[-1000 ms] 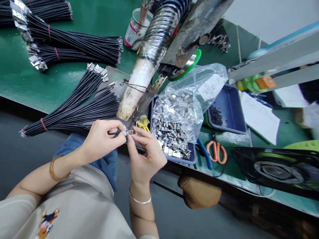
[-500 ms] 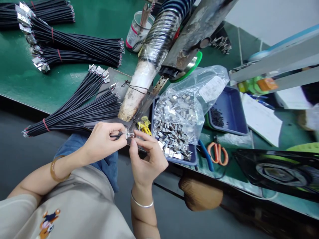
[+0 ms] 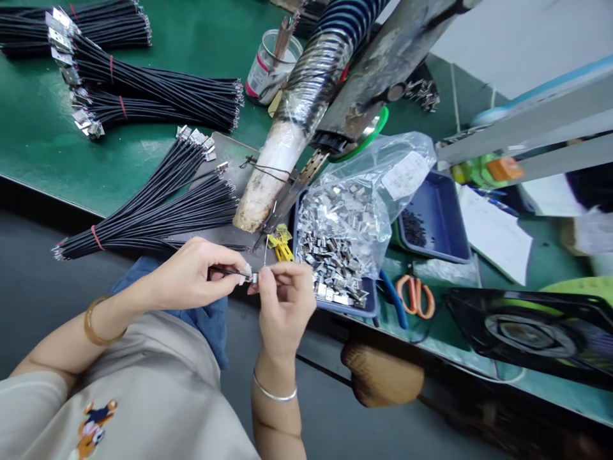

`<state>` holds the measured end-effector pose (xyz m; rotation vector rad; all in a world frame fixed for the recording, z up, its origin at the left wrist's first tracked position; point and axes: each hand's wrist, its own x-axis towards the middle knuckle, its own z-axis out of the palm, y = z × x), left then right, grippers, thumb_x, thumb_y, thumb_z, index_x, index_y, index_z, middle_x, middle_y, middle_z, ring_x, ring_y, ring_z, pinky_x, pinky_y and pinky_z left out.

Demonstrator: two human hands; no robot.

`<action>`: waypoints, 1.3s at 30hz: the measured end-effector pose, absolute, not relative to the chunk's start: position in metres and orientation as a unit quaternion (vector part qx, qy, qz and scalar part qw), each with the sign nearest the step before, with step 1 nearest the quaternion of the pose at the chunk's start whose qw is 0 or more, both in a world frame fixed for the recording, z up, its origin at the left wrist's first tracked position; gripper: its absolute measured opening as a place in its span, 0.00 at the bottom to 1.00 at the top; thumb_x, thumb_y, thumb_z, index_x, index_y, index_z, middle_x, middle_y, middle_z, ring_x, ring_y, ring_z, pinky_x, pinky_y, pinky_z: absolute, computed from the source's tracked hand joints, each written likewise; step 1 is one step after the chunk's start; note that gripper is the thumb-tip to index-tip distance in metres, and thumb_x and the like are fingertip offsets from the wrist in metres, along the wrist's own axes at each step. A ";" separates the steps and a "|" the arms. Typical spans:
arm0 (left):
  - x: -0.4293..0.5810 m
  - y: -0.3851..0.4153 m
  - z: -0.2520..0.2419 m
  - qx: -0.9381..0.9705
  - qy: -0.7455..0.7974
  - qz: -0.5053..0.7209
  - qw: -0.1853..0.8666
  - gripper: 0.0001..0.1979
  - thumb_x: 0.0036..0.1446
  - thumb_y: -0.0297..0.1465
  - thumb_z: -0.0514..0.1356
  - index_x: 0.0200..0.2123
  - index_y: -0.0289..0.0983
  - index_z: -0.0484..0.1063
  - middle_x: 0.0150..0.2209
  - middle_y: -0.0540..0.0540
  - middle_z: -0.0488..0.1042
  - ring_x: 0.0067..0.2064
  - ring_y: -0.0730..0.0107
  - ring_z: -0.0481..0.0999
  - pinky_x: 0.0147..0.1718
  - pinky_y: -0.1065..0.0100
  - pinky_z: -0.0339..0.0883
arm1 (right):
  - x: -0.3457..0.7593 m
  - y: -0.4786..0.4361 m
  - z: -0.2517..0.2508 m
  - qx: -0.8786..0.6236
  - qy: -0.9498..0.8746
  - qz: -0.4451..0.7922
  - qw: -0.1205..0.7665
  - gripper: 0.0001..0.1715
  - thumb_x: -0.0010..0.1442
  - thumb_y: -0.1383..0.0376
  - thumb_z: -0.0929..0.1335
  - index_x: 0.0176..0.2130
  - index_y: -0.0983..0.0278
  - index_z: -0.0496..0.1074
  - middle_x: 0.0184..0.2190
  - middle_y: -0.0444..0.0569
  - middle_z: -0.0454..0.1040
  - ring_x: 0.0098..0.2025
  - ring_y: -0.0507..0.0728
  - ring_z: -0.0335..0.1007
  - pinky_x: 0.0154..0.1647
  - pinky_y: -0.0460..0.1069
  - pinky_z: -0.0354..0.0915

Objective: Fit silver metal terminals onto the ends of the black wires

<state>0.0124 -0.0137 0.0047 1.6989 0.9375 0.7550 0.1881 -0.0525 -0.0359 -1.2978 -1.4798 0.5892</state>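
My left hand (image 3: 201,275) is closed, pinching a black cable (image 3: 228,273) near its end. At the cable's tip is a small silver USB connector (image 3: 255,278). My right hand (image 3: 287,306) closes thumb and fingers on that connector from the other side. Just above the hands is the dark tip of a soldering iron (image 3: 261,241), with a thin strand of solder wire (image 3: 266,249) beside it. To the left lies a tied bundle of black cables (image 3: 158,214); some of its far ends carry silver connectors.
A blue tray (image 3: 354,310) holds a plastic bag (image 3: 409,150) and many loose connectors. A fume hose (image 3: 265,176) slants over the bench. Orange-handled scissors (image 3: 416,297), a second blue tray (image 3: 445,217) and a black fan (image 3: 527,332) lie rightward. More cable bundles (image 3: 158,89) lie upper left.
Both hands have shifted slightly down, away from the iron's tip, with the cable and connector. My right fingers have drawn in closer around the connector. The view has moved a little.
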 end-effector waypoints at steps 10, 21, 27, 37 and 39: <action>0.014 -0.016 -0.001 0.634 0.404 0.296 0.589 0.11 0.57 0.28 0.55 0.30 0.30 0.77 0.20 0.50 0.70 0.22 0.78 0.63 0.22 0.76 0.58 | 0.190 -0.059 -0.035 -0.493 -0.744 -0.015 0.451 0.07 0.64 0.69 0.71 0.44 0.60 0.74 0.18 0.35 0.69 0.16 0.46 0.60 0.22 0.42 0.61; 0.019 -0.016 -0.012 0.595 0.405 0.318 0.618 0.09 0.54 0.32 0.60 0.30 0.30 0.76 0.21 0.55 0.59 0.24 0.78 0.55 0.23 0.74 0.50 | 0.198 -0.057 -0.027 -0.482 -0.781 0.051 0.394 0.06 0.68 0.70 0.66 0.38 0.62 0.70 0.25 0.42 0.77 0.20 0.48 0.71 0.21 0.42 0.63; 0.025 -0.014 -0.007 0.556 0.418 0.340 0.633 0.08 0.52 0.30 0.60 0.26 0.31 0.73 0.19 0.57 0.52 0.23 0.79 0.49 0.22 0.73 0.43 | 0.203 -0.061 -0.029 -0.518 -0.648 0.026 0.558 0.06 0.65 0.69 0.69 0.44 0.61 0.74 0.22 0.38 0.73 0.16 0.46 0.65 0.16 0.41 0.61; 0.030 -0.010 -0.003 0.564 0.443 0.357 0.598 0.11 0.55 0.32 0.58 0.23 0.33 0.68 0.20 0.57 0.51 0.23 0.79 0.48 0.22 0.73 0.43 | 0.189 -0.052 -0.041 -0.492 -0.685 0.047 0.535 0.09 0.61 0.74 0.72 0.40 0.61 0.73 0.41 0.50 0.84 0.41 0.56 0.84 0.41 0.49 0.80; 0.032 -0.010 -0.004 0.563 0.456 0.364 0.586 0.12 0.56 0.32 0.58 0.23 0.34 0.67 0.20 0.56 0.51 0.24 0.79 0.49 0.23 0.73 0.45 | 0.186 -0.049 -0.042 -0.494 -0.688 0.036 0.531 0.08 0.61 0.74 0.72 0.39 0.62 0.73 0.42 0.51 0.84 0.42 0.55 0.84 0.40 0.48 0.80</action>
